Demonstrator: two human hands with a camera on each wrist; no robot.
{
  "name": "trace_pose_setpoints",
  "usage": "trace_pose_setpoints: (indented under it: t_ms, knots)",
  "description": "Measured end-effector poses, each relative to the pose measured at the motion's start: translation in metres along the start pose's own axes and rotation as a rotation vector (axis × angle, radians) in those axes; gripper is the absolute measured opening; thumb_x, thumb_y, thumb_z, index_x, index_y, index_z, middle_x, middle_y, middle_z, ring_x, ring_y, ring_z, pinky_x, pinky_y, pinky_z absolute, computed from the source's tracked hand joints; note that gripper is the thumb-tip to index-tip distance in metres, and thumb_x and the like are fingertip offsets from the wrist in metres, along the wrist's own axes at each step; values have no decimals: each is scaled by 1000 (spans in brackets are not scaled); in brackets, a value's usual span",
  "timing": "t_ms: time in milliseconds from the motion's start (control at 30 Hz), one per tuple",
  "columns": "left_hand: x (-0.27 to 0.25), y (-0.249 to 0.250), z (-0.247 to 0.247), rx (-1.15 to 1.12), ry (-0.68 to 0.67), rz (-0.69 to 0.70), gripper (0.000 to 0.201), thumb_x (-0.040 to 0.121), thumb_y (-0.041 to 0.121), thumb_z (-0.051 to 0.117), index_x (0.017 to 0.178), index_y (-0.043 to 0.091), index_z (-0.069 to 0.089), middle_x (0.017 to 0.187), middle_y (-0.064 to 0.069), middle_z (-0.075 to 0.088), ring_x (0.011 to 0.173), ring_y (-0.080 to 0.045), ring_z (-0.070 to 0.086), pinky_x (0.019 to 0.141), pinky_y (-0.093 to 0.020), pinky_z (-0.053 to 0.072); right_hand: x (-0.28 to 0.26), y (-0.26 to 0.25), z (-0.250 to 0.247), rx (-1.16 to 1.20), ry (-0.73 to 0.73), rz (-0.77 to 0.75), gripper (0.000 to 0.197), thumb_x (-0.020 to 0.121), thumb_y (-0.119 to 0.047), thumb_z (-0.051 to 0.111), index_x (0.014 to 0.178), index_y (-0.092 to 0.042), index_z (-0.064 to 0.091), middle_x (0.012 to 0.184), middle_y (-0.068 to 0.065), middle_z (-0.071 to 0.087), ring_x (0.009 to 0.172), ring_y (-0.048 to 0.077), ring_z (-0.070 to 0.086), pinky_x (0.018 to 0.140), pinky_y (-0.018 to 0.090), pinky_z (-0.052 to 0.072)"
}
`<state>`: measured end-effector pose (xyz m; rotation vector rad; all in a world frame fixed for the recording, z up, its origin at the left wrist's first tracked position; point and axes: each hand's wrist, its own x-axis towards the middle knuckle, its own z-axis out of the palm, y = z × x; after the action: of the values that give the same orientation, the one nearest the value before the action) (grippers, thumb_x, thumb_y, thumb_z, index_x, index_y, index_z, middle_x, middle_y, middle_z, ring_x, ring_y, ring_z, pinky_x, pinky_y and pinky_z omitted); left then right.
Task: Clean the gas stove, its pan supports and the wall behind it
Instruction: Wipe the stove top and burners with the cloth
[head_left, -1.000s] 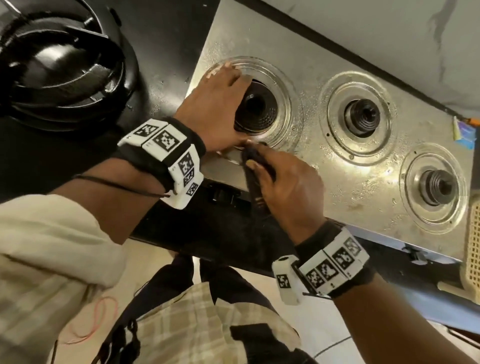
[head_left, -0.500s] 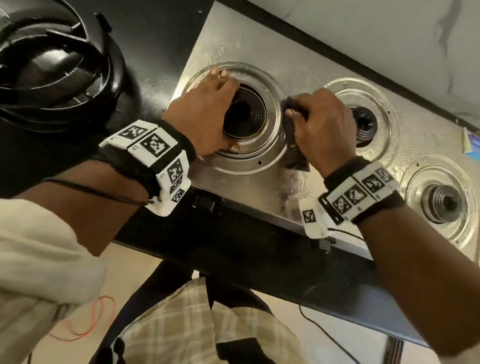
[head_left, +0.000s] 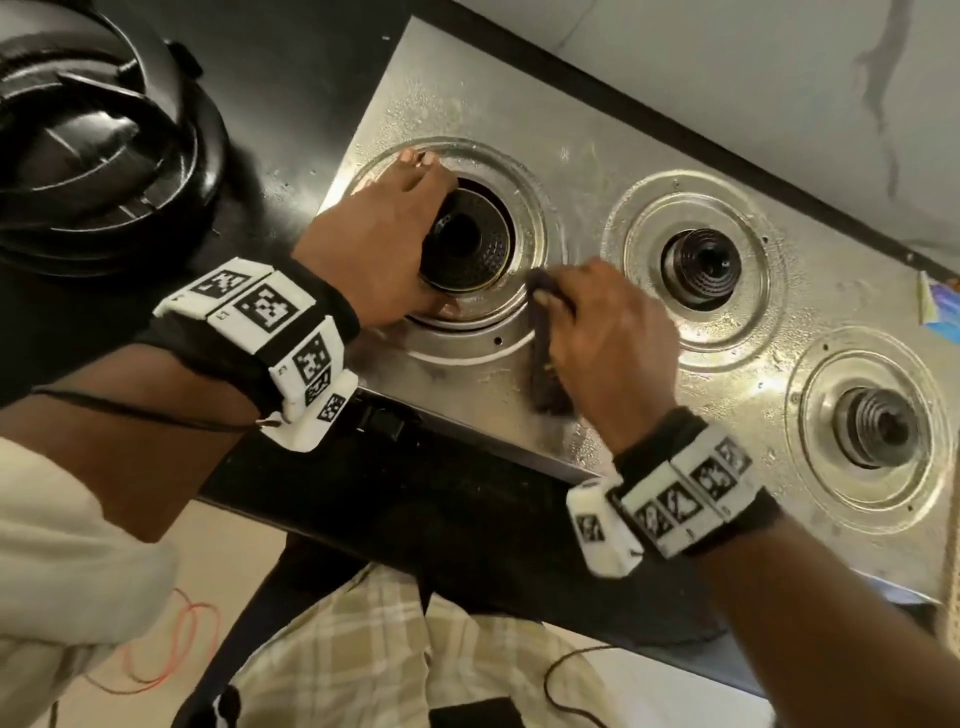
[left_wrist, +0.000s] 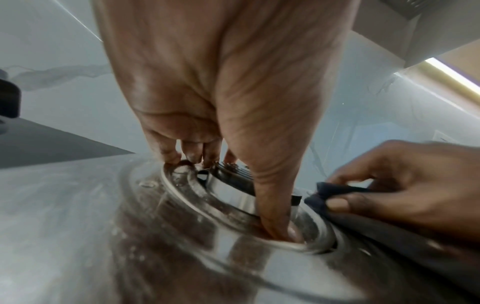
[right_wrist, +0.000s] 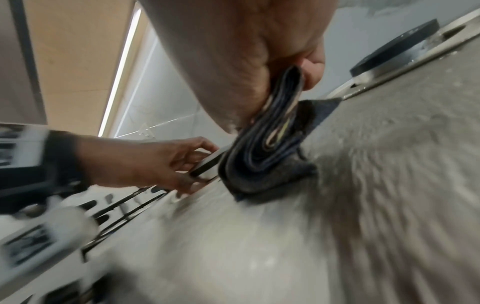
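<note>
The steel gas stove (head_left: 649, 436) has three bare burners. My left hand (head_left: 410, 234) spans the left burner (head_left: 472, 244) and grips its drip ring (head_left: 530, 208), fingers on the far rim and thumb on the near rim; the ring's near edge looks raised. The left wrist view shows that left hand (left_wrist: 249, 185) with its thumb pressed into the ring (left_wrist: 182, 191). My right hand (head_left: 597, 332) grips a folded dark cloth (head_left: 545, 379) and presses it on the stove top just right of that ring. The cloth (right_wrist: 262, 156) lies flat on the wet steel.
Black pan supports (head_left: 93, 145) are stacked on the black counter (head_left: 311, 78) left of the stove. The pale wall (head_left: 727, 78) runs behind it. A blue and yellow packet (head_left: 940, 306) sits at the stove's far right. A black knob (head_left: 384, 421) is on the front.
The right hand swept the cloth from the ring's near edge up its right side, then back toward the near right. The left hand stayed on the ring.
</note>
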<state>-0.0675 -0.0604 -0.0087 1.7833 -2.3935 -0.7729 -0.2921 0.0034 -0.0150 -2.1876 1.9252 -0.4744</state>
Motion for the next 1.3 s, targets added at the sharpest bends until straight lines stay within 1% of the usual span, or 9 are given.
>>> trace_pose_setpoints:
  t_ms: [100, 233, 367, 467, 633, 733, 867, 1133, 1300]
  knots:
    - [-1, 1, -2, 23, -4, 13, 101, 66, 43, 94, 147, 18, 39, 153, -9, 45, 122, -39, 59, 98, -58, 54, 46, 17, 1, -20, 22, 45, 24, 106, -36, 59, 111, -20, 76, 94, -7, 65, 75, 7, 54, 62, 10, 32]
    - [-1, 1, -2, 68, -22, 14, 109, 65, 49, 95, 150, 15, 35, 154, -13, 45, 121, -42, 61, 98, -58, 54, 90, 20, 0, -38, -39, 33, 24, 104, -38, 59, 112, -24, 77, 100, -6, 69, 86, 10, 59, 77, 24, 48]
    - [-2, 0, -6, 70, -53, 13, 110, 64, 54, 93, 149, 20, 33, 149, -11, 50, 121, -40, 61, 97, -60, 55, 59, 13, 0, -72, -18, 28, 27, 107, -34, 56, 102, -16, 75, 86, -7, 60, 70, 8, 53, 61, 15, 39]
    - [-4, 3, -8, 85, -64, -8, 108, 67, 50, 93, 151, 21, 32, 152, -8, 48, 124, -38, 60, 97, -60, 55, 15, 5, -3, -48, -18, 29, 22, 107, -32, 59, 109, -20, 77, 93, -8, 66, 67, 1, 49, 57, 6, 27]
    - [-4, 3, -7, 83, -61, -17, 102, 68, 44, 95, 147, 23, 34, 151, -6, 46, 120, -38, 62, 92, -59, 56, -17, -7, -2, -81, -54, 49, 19, 107, -32, 58, 114, -29, 76, 99, -11, 66, 66, 6, 48, 56, 21, 31]
    - [-4, 3, -6, 83, -68, -12, 105, 67, 46, 94, 148, 23, 33, 154, -7, 43, 123, -38, 60, 92, -60, 56, 12, 6, 0, -71, 13, 11, 20, 106, -29, 61, 109, -18, 77, 92, -10, 65, 62, 5, 49, 55, 11, 32]
    - [-6, 2, -7, 50, -48, 11, 108, 67, 49, 94, 151, 20, 34, 155, -8, 44, 128, -36, 58, 97, -59, 55, 88, 18, -3, -92, -93, -67, 26, 106, -37, 56, 103, -20, 76, 88, -5, 63, 76, 15, 56, 71, 33, 50]
    - [-6, 3, -7, 27, -29, 6, 104, 65, 48, 96, 147, 19, 39, 152, -5, 48, 131, -31, 56, 98, -48, 53, 186, -17, 10, -211, -281, -455, 32, 104, -43, 54, 113, -22, 77, 98, -3, 67, 85, 11, 48, 74, 30, 34]
    - [-7, 2, -8, 13, -26, 9, 108, 68, 49, 94, 153, 19, 35, 161, -4, 41, 142, -28, 48, 107, -46, 48, 169, 4, 11, -79, -234, -319, 35, 100, -46, 51, 112, -25, 77, 99, -6, 68, 91, 15, 59, 79, 34, 45]
